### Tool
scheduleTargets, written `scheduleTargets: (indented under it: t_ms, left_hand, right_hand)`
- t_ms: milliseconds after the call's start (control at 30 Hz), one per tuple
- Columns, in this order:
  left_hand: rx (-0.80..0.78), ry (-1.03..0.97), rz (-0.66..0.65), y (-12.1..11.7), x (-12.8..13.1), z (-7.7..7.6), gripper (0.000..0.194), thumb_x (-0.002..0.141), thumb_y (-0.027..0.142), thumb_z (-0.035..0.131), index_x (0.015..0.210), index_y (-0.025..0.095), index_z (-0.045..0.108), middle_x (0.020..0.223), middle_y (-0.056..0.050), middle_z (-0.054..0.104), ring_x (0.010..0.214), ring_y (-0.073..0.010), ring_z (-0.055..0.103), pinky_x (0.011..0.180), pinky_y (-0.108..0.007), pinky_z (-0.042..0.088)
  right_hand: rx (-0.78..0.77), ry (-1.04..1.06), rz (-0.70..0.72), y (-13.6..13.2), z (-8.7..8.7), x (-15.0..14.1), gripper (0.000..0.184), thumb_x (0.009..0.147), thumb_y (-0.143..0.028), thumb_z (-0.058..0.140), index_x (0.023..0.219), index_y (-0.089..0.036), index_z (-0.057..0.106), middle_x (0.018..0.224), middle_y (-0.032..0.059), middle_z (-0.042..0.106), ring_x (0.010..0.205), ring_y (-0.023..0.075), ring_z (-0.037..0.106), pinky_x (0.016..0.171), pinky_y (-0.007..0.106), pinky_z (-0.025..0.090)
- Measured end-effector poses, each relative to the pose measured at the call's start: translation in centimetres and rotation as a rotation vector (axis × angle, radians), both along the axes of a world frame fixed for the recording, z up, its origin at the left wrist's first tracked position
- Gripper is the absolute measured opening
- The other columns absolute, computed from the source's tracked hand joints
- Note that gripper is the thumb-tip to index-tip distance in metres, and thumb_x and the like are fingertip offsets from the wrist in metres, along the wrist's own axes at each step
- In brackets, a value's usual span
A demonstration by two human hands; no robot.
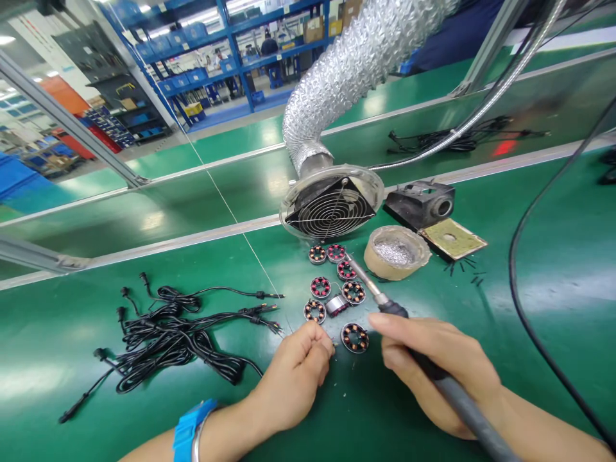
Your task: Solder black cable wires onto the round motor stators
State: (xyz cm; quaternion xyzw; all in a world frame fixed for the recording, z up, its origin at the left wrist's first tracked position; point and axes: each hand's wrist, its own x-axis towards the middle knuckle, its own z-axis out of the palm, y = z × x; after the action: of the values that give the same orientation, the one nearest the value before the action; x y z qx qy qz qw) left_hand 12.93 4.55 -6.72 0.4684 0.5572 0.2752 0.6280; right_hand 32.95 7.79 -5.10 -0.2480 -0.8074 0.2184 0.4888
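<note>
My left hand point(301, 369) is closed in a pinch. A black cable point(231, 362) runs in behind it, and a small wire end point(335, 344) pokes out past the fingertips; most of the grip is hidden. A thin pale wire point(235, 221) slants down from above to the same fingers. In my right hand point(437, 372) is a soldering iron point(368, 279), its tip pointing up and left over the motor stators. Several ring-shaped stators point(353, 292) with copper or red windings lie around the tip. One stator point(355, 337) lies between the hands, and another point(336, 305) stands on edge.
Bundled black cables point(183, 340) lie at left. Behind the stators are a fume extractor fan point(332, 215) with a foil duct point(332, 90), a round pot point(397, 253) of silvery material, an iron stand point(423, 202) and a yellow sponge tray point(455, 239). A black cord point(517, 282) hangs at right.
</note>
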Motion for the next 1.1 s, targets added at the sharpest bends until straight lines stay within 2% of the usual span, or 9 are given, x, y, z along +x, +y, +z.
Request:
scheduleTargets:
  t_ms: [167, 267, 367, 433, 500, 633, 800, 967, 1100]
  left_hand:
    - [0.028, -0.035, -0.067, 0.1, -0.4, -0.3, 0.035, 0.096, 0.048, 0.040, 0.074, 0.021, 0.043, 0.054, 0.008, 0.039, 0.048, -0.0089, 0.030, 0.051, -0.022, 0.027]
    - [0.069, 0.000, -0.156, 0.3, -0.7, 0.9, 0.034, 0.097, 0.050, 0.039, 0.078, 0.021, 0.044, 0.058, 0.007, 0.044, 0.053, -0.0101, 0.036, 0.054, -0.023, 0.030]
    - [0.186, 0.173, -0.269, 0.4, -0.8, 2.5, 0.028, 0.098, 0.044, 0.041, 0.085, 0.020, 0.047, 0.069, 0.002, 0.053, 0.063, -0.0119, 0.045, 0.060, -0.025, 0.033]
    - [0.224, 0.216, -0.293, 0.5, -0.9, 3.0, 0.028, 0.098, 0.044, 0.041, 0.087, 0.019, 0.048, 0.073, 0.001, 0.055, 0.066, -0.0122, 0.045, 0.062, -0.025, 0.034]
    - [0.155, 0.108, -0.249, 0.5, -0.8, 2.7, 0.034, 0.096, 0.052, 0.042, 0.085, 0.020, 0.047, 0.068, 0.003, 0.052, 0.057, -0.0102, 0.040, 0.055, -0.024, 0.031]
    - [-0.148, -0.198, -0.066, 0.6, -0.3, 1.4, 0.051, 0.079, 0.071, 0.056, 0.079, 0.022, 0.040, 0.054, 0.010, 0.043, 0.039, -0.0050, 0.021, 0.039, -0.021, 0.015]
    - [-0.294, -0.387, 0.063, 0.7, 0.3, 1.6, 0.056, 0.065, 0.066, 0.073, 0.073, 0.022, 0.039, 0.049, 0.011, 0.045, 0.035, -0.0017, 0.017, 0.036, -0.018, 0.010]
    - [-0.328, -0.342, 0.022, 0.7, 0.6, 1.7, 0.050, 0.068, 0.063, 0.070, 0.074, 0.022, 0.043, 0.045, 0.010, 0.047, 0.031, -0.0020, 0.019, 0.034, -0.019, 0.010]
    - [-0.234, -0.221, -0.022, 0.5, 0.8, 1.5, 0.050, 0.073, 0.067, 0.062, 0.068, 0.022, 0.041, 0.043, 0.010, 0.042, 0.034, -0.0027, 0.021, 0.034, -0.020, 0.012]
  right_hand:
    - [0.156, -0.170, 0.015, 0.2, -1.5, -1.8, 0.023, 0.097, -0.010, 0.043, 0.107, -0.020, 0.061, 0.058, -0.0058, 0.048, 0.047, 0.0102, 0.045, 0.046, 0.022, 0.035]
    - [0.234, -0.202, -0.019, 0.2, -1.8, -2.0, 0.024, 0.097, -0.011, 0.041, 0.105, -0.020, 0.062, 0.058, -0.0050, 0.048, 0.048, 0.0112, 0.044, 0.047, 0.024, 0.034]
    - [0.154, -0.129, -0.029, -0.1, -1.6, -1.8, 0.024, 0.091, -0.004, 0.047, 0.106, -0.020, 0.058, 0.061, -0.0056, 0.051, 0.049, 0.0097, 0.046, 0.049, 0.021, 0.037]
    - [0.069, -0.109, 0.005, -0.2, -1.5, -1.6, 0.027, 0.088, -0.002, 0.050, 0.106, -0.020, 0.056, 0.067, -0.0044, 0.058, 0.052, 0.0088, 0.051, 0.052, 0.020, 0.041]
    - [0.033, -0.137, 0.033, -0.4, -1.5, -1.5, 0.028, 0.088, -0.003, 0.050, 0.109, -0.020, 0.057, 0.070, -0.0035, 0.062, 0.053, 0.0086, 0.054, 0.053, 0.019, 0.043]
    - [0.069, -0.183, 0.001, -0.6, -1.8, -1.6, 0.029, 0.090, -0.003, 0.047, 0.110, -0.020, 0.059, 0.064, -0.0046, 0.059, 0.049, 0.0094, 0.053, 0.049, 0.021, 0.042]
    - [0.113, -0.199, -0.038, -0.8, -1.9, -1.7, 0.026, 0.092, -0.004, 0.046, 0.109, -0.020, 0.059, 0.061, -0.0049, 0.057, 0.048, 0.0098, 0.051, 0.049, 0.021, 0.040]
    - [0.166, -0.188, -0.059, -1.0, -1.5, -1.9, 0.022, 0.094, -0.006, 0.045, 0.105, -0.018, 0.059, 0.060, -0.0053, 0.049, 0.049, 0.0101, 0.046, 0.049, 0.021, 0.037]
    - [0.175, -0.200, -0.034, -0.6, -1.3, -1.6, 0.023, 0.094, -0.006, 0.043, 0.104, -0.020, 0.058, 0.059, -0.0060, 0.045, 0.048, 0.0111, 0.044, 0.047, 0.023, 0.035]
